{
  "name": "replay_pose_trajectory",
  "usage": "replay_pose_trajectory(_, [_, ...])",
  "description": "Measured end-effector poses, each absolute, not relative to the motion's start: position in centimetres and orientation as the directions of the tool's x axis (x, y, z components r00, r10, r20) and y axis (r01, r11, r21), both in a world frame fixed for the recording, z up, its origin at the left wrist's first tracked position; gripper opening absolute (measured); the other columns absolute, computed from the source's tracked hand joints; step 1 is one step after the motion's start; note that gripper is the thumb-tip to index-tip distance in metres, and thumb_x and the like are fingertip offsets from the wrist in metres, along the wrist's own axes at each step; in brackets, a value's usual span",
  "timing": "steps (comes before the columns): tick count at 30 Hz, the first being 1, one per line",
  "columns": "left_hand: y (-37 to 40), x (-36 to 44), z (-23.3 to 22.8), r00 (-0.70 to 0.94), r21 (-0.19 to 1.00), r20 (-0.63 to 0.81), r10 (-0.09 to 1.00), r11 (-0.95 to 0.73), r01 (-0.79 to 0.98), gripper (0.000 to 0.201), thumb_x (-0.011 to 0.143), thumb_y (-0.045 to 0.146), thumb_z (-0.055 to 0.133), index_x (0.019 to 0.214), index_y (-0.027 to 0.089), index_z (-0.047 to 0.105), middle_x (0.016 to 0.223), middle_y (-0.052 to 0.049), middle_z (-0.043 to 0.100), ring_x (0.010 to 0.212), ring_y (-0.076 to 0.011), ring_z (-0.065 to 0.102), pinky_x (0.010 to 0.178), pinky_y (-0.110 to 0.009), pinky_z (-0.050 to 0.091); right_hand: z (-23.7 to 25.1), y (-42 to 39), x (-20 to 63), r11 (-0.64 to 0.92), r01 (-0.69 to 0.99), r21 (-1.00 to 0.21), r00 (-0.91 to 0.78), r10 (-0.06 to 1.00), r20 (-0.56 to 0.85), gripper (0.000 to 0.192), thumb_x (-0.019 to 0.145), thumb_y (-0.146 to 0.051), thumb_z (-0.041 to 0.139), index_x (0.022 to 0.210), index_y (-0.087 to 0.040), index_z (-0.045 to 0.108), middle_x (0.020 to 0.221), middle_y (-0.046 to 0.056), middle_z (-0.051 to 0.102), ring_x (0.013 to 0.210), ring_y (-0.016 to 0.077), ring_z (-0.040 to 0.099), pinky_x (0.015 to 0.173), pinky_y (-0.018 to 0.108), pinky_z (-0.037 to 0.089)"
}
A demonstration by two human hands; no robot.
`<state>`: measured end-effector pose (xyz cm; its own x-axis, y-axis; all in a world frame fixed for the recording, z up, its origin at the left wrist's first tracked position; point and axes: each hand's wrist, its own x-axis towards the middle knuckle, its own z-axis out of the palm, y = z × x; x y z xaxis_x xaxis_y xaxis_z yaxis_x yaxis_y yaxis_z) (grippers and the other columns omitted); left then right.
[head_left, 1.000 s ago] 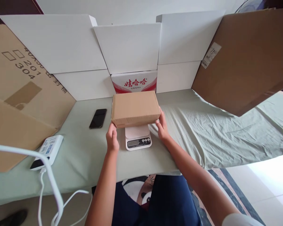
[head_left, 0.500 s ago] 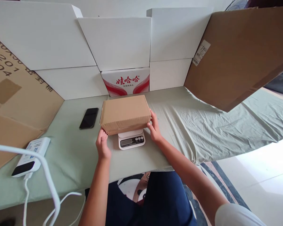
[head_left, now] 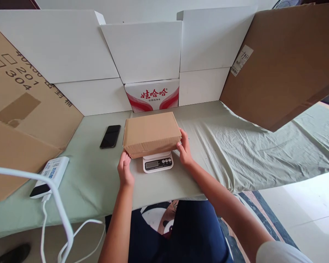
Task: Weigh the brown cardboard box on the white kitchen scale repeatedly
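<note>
Here, item by item, outward from the fingers as I read them remotely. Left hand (head_left: 125, 168): fingers curled up against the near left corner of the box (head_left: 151, 133), touching its lower edge; I cannot tell whether they bear weight or only steady it. Right hand (head_left: 184, 149): fingers wrapped on the near right corner, thumb along the side, in a light clasp rather than a firm grip. Box: plain brown carton, closed, lying flat on the scale (head_left: 157, 162), which it overhangs on both sides and to the rear; only the scale's front strip with display and buttons shows. Scale: small, white, standing on the green sheet (head_left: 235, 146) over the table. Phone (head_left: 110, 136): black, face up, left of the box and apart from it. Power bank (head_left: 49, 176): white, at the left edge, cable trailing off the table. Behind: red-printed carton (head_left: 152, 95) against white boards (head_left: 142, 51), brown cardboard (head_left: 279, 62) leaning at right. Risks, as I judge them: the box is far wider than the platform, so an uneven release could tip it; any finger pressure left on the corners would falsify the reading; the soft, wrinkled sheet beneath may let the scale sit out of level; a sideways nudge could push the box into the phone.
</note>
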<state>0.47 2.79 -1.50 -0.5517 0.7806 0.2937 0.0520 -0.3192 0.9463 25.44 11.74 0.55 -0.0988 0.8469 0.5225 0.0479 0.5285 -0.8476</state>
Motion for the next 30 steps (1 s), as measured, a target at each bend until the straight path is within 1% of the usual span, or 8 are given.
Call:
replay_pose_trajectory(3, [2.9, 0.5, -1.2, -0.546, 0.941, 0.307, 0.779, -0.336, 0.05, 0.094, 0.083, 0.083, 0.058, 0.15, 0.017, 0.062, 0.149, -0.021, 0.065, 0.148, -0.0388, 0.054, 0.122, -0.049, 0.043, 0.4, 11.9, 25.3, 0.55, 0.044, -0.834, -0.096, 0.833, 0.545, 0.068, 0.099, -0.069, 0.047, 0.156, -0.033, 0.045, 0.156, 0.011, 0.052, 0.143, 0.0363, 0.05, 0.115, 0.056, 0.047])
replay_pose_trajectory(5, [2.9, 0.3, -0.7, -0.59, 0.922, 0.325, 0.739, -0.385, 0.026, 0.092, 0.083, 0.079, 0.061, 0.154, 0.022, 0.058, 0.156, -0.018, 0.06, 0.151, -0.0369, 0.051, 0.125, -0.05, 0.039, 0.3, 12.4, 25.5, 0.544, 0.023, -0.839, -0.036, 0.839, 0.543, 0.068, 0.098, -0.069, 0.048, 0.156, -0.034, 0.043, 0.154, 0.01, 0.053, 0.138, 0.0348, 0.054, 0.112, 0.056, 0.049])
replay_pose_trajectory(9, [2.8, -0.7, 0.4, -0.772, 0.881, 0.268, 0.576, -0.471, -0.046, 0.074, 0.094, 0.073, 0.044, 0.157, 0.035, 0.051, 0.167, -0.009, 0.05, 0.158, -0.0277, 0.041, 0.129, -0.048, 0.031, 0.5, 14.6, 26.7, 0.45, -0.054, -0.891, 0.312, 0.856, 0.413, 0.065, 0.097, -0.06, 0.043, 0.158, -0.04, 0.035, 0.151, 0.009, 0.05, 0.129, 0.0309, 0.06, 0.104, 0.054, 0.053])
replay_pose_trajectory(12, [3.0, -1.1, 0.6, -0.795, 0.89, 0.203, 0.572, -0.447, -0.095, 0.068, 0.098, 0.066, 0.038, 0.156, 0.033, 0.051, 0.168, -0.009, 0.049, 0.158, -0.0252, 0.043, 0.128, -0.046, 0.033, 0.8, 15.8, 27.5, 0.387, -0.138, -0.912, 0.435, 0.851, 0.295, 0.063, 0.095, -0.053, 0.039, 0.157, -0.04, 0.036, 0.149, 0.009, 0.05, 0.128, 0.0301, 0.062, 0.101, 0.052, 0.054])
replay_pose_trajectory(18, [3.3, -0.6, 0.0, -0.73, 0.891, 0.255, 0.635, -0.447, -0.077, 0.068, 0.095, 0.063, 0.045, 0.15, 0.025, 0.061, 0.167, -0.014, 0.048, 0.157, -0.0265, 0.043, 0.126, -0.043, 0.036, 0.6, 15.3, 26.7, 0.36, -0.169, -0.917, 0.319, 0.901, 0.295, 0.06, 0.093, -0.055, 0.047, 0.149, -0.034, 0.048, 0.142, 0.01, 0.058, 0.123, 0.0285, 0.064, 0.104, 0.05, 0.054])
replay_pose_trajectory(23, [3.4, -0.3, -0.1, -0.68, 0.899, 0.284, 0.676, -0.434, -0.055, 0.074, 0.092, 0.073, 0.048, 0.145, 0.025, 0.067, 0.166, -0.013, 0.051, 0.157, -0.0293, 0.044, 0.127, -0.043, 0.036, 0.9, 14.4, 26.2, 0.395, -0.108, -0.912, 0.221, 0.904, 0.366, 0.057, 0.095, -0.059, 0.046, 0.145, -0.032, 0.054, 0.138, 0.01, 0.062, 0.123, 0.0293, 0.065, 0.103, 0.05, 0.054])
replay_pose_trajectory(27, [3.4, 0.0, -0.5, -0.648, 0.921, 0.264, 0.715, -0.387, -0.052, 0.085, 0.086, 0.08, 0.053, 0.143, 0.02, 0.069, 0.159, -0.019, 0.057, 0.153, -0.0341, 0.048, 0.126, -0.047, 0.038, 1.4, 13.6, 26.1, 0.446, -0.07, -0.892, 0.114, 0.892, 0.437, 0.055, 0.099, -0.063, 0.047, 0.141, -0.031, 0.06, 0.139, 0.01, 0.066, 0.125, 0.0308, 0.064, 0.108, 0.053, 0.052])
replay_pose_trajectory(30, [3.4, 0.0, -1.2, -0.63, 0.949, 0.228, 0.743, -0.315, -0.028, 0.088, 0.083, 0.082, 0.057, 0.139, 0.016, 0.072, 0.15, -0.022, 0.065, 0.149, -0.0379, 0.053, 0.124, -0.052, 0.039, 1.4, 13.1, 25.8, 0.483, -0.032, -0.875, 0.046, 0.875, 0.482, 0.057, 0.101, -0.064, 0.046, 0.146, -0.032, 0.058, 0.144, 0.01, 0.065, 0.131, 0.0319, 0.062, 0.116, 0.055, 0.049])
